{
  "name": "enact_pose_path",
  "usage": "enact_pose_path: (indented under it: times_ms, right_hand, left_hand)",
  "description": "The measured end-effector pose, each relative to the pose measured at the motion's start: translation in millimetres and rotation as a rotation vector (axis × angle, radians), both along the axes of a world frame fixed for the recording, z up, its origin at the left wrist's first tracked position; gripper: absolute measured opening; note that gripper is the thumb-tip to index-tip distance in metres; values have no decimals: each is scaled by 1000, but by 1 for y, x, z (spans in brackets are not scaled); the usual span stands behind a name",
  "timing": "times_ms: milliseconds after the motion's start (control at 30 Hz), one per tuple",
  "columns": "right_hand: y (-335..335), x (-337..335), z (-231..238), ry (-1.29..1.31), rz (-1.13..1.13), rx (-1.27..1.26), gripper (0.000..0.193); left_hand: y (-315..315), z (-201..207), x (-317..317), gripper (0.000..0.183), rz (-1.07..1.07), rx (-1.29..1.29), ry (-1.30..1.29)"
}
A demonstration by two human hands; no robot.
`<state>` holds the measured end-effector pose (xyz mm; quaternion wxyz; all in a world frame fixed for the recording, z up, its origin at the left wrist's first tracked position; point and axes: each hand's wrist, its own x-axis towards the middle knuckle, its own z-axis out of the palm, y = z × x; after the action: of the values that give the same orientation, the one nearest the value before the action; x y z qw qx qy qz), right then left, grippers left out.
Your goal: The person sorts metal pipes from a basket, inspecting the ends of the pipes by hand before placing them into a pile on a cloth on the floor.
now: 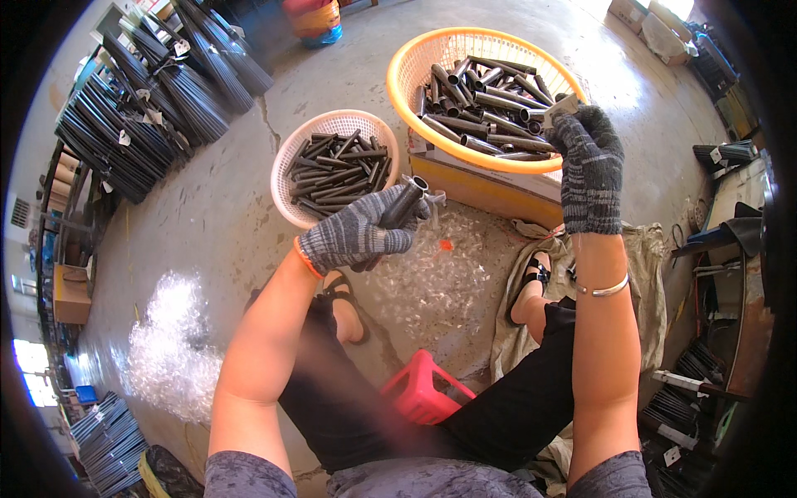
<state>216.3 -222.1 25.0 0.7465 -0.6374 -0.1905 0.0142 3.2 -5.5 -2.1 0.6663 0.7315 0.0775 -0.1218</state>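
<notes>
At the far left, bundles of dark thin rods (124, 124) stand slanting, and the dark border of the lens cuts the things behind them. Lower on the same side a heap of clear plastic (174, 349) lies on the floor (241, 249); it shines so much that its single pieces are hard to make out. Next comes a small pale basket (277, 189), full of short dark tubes, whose near right edge is partly covered by the gloved left hand (357, 231). This hand has its fingers closed around one dark tube (403, 206): the open end looks up and to the right beyond the fingers, the lower end is hidden in the glove, and some clear film is beside the mouth. Under it, small clear scraps (440, 282) are scattered on the floor, and a red stool (422, 390) is partly hidden by the legs. Further right, a bigger basket with orange rim (498, 163) holds wider dark tubes and rests over a cardboard box (473, 187), of which the top is mostly hidden. Near this basket's right edge the gloved right hand (593, 170) has fingers bent, pinching a flat greyish piece (562, 108); its lower part is covered, so I cannot tell what it is
</notes>
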Motion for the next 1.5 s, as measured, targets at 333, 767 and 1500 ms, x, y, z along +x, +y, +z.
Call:
enact_pose_path:
  times_ms: [333, 767, 1500]
  right_hand:
    - [34, -67, -7, -479, 608, -39, 15]
    - [49, -76, -8, -605, 586, -137, 17]
    - [44, -79, -14, -328, 503, -386, 11]
  left_hand:
    - [0, -12, 7, 43, 23, 393, -224]
    - [-2, 24, -5, 46, 220, -440, -2]
    - [-11, 9, 4, 38, 162, 268, -277]
